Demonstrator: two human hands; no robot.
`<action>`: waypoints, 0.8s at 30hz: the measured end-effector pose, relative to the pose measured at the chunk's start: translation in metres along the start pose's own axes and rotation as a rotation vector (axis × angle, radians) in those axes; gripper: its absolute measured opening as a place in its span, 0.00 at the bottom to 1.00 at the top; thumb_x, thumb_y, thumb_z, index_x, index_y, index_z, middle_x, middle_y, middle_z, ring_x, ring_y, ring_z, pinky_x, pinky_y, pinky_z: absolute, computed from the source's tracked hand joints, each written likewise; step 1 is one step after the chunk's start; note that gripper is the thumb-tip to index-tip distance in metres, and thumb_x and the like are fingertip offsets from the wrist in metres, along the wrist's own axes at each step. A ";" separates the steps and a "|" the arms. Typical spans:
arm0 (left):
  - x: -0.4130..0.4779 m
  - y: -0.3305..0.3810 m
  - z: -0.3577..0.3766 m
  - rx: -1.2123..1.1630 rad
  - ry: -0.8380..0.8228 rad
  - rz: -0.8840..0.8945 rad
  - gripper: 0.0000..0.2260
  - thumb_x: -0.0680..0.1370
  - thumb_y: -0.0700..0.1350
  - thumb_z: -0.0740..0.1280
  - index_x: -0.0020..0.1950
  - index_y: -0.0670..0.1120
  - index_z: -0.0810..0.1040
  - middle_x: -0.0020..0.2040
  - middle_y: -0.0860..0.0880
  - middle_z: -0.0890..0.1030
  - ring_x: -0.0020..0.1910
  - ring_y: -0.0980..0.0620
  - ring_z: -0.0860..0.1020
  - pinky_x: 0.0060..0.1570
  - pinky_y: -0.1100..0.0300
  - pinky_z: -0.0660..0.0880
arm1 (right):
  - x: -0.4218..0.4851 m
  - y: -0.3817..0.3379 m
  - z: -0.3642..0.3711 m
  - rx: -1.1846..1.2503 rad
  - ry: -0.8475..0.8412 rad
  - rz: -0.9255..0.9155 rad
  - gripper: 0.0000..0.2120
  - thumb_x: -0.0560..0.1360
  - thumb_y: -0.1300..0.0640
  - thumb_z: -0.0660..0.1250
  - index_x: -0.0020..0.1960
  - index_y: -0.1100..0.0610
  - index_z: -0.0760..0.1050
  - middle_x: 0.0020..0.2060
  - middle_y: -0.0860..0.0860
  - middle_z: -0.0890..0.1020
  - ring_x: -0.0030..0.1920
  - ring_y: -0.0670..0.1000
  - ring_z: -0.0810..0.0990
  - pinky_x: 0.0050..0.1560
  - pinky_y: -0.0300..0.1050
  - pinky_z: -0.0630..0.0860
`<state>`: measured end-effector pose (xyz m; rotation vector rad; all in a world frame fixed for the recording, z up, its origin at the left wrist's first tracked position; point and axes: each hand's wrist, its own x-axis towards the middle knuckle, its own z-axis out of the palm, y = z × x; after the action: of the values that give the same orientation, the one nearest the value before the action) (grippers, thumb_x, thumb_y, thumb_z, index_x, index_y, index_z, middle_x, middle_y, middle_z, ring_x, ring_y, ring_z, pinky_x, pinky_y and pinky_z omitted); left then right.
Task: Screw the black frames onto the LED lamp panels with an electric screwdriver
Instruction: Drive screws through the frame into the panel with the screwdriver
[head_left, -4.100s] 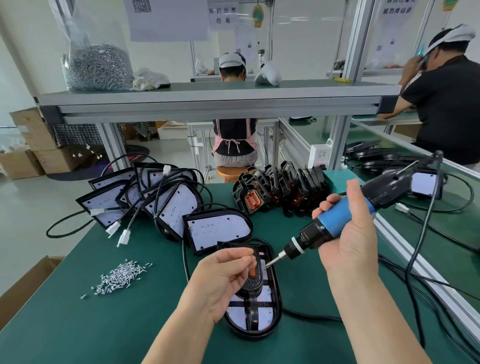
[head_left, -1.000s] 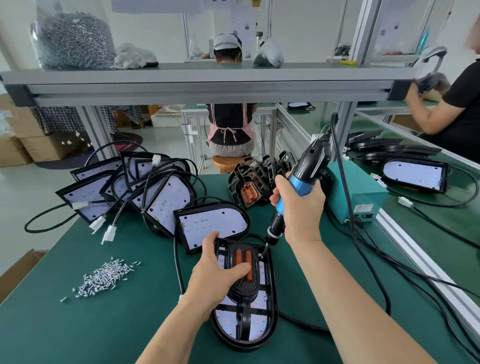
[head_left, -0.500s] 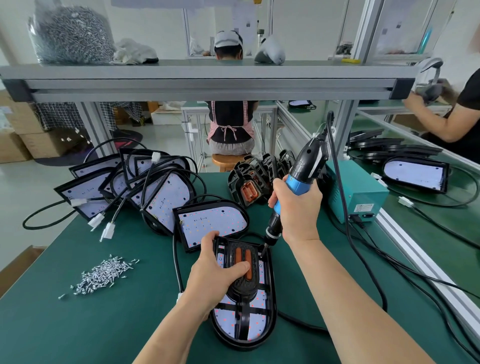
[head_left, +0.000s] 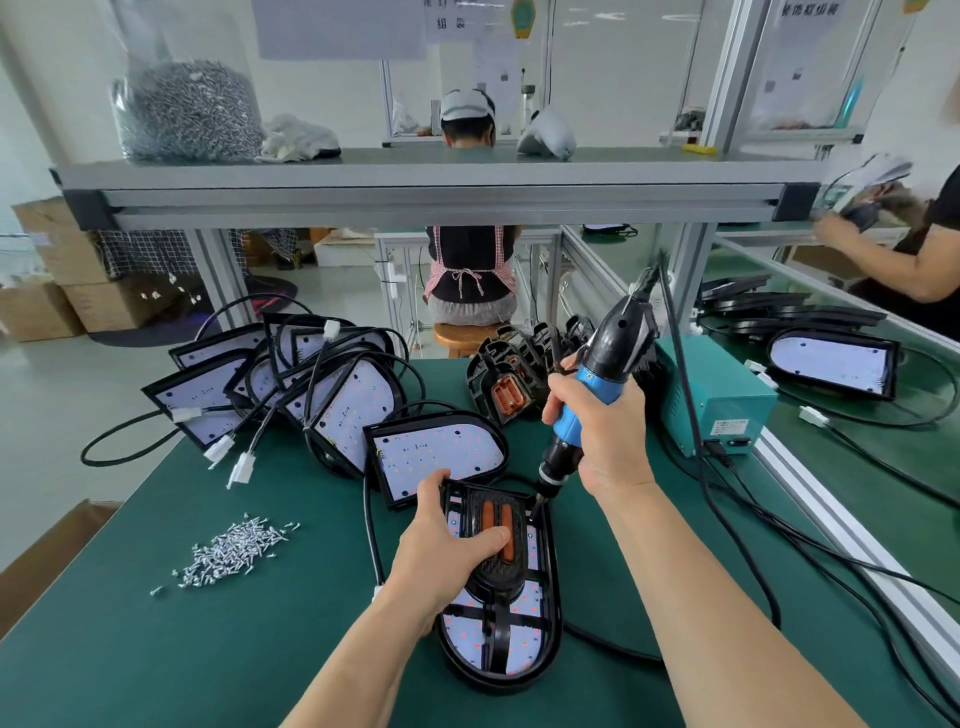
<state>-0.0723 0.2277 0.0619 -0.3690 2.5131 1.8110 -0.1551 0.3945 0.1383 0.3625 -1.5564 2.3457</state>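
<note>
The step in hand looks like driving a screw at the far right corner of the frame (head_left: 497, 584), which lies on the panel (head_left: 525, 652) in front of the person. To do it well, I judge the screwdriver (head_left: 597, 384) wants to stand straighter. It leans away to the panel's far right, and a tilted bit (head_left: 535, 506) can slip off the head or cross the thread. Press down along the bit, run until the screw seats, then stop, since the plastic may crack. The left hand (head_left: 447, 551) should pin the frame so it cannot shift on the panel. That hand grips: thumb laid across the orange strips (head_left: 506, 519) toward the panel's far end, fingers curled over the panel's far left edge. The right hand (head_left: 608, 431) is wrapped tight round the screwdriver's blue barrel, above the panel's far right corner, with the bit tip down at the frame. Whether a screw sits under it I cannot tell. Loose screws (head_left: 234, 545) lie well left of the panel, and spare panels (head_left: 441, 452) lie just beyond it.
</note>
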 end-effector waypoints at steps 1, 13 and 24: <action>0.000 0.000 0.000 -0.005 -0.004 -0.001 0.39 0.72 0.50 0.78 0.75 0.61 0.58 0.68 0.51 0.73 0.64 0.47 0.74 0.59 0.55 0.70 | -0.002 0.000 -0.002 0.004 0.004 -0.004 0.11 0.69 0.64 0.71 0.48 0.61 0.72 0.28 0.54 0.74 0.27 0.53 0.74 0.32 0.44 0.75; 0.000 0.002 0.000 -0.022 -0.002 -0.014 0.41 0.71 0.50 0.78 0.77 0.61 0.57 0.66 0.52 0.73 0.63 0.48 0.74 0.62 0.53 0.71 | -0.008 -0.027 -0.023 0.207 0.241 -0.073 0.09 0.68 0.64 0.72 0.44 0.57 0.73 0.30 0.52 0.75 0.28 0.51 0.74 0.32 0.41 0.74; -0.017 0.010 -0.002 0.219 0.031 0.008 0.44 0.74 0.65 0.70 0.81 0.61 0.47 0.58 0.52 0.77 0.43 0.57 0.75 0.45 0.59 0.72 | -0.058 0.016 -0.097 0.498 0.647 0.254 0.11 0.78 0.54 0.72 0.44 0.53 0.70 0.29 0.47 0.75 0.29 0.47 0.74 0.41 0.41 0.75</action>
<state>-0.0579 0.2313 0.0742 -0.3815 2.7013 1.5211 -0.1121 0.4721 0.0664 -0.4851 -0.7475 2.6405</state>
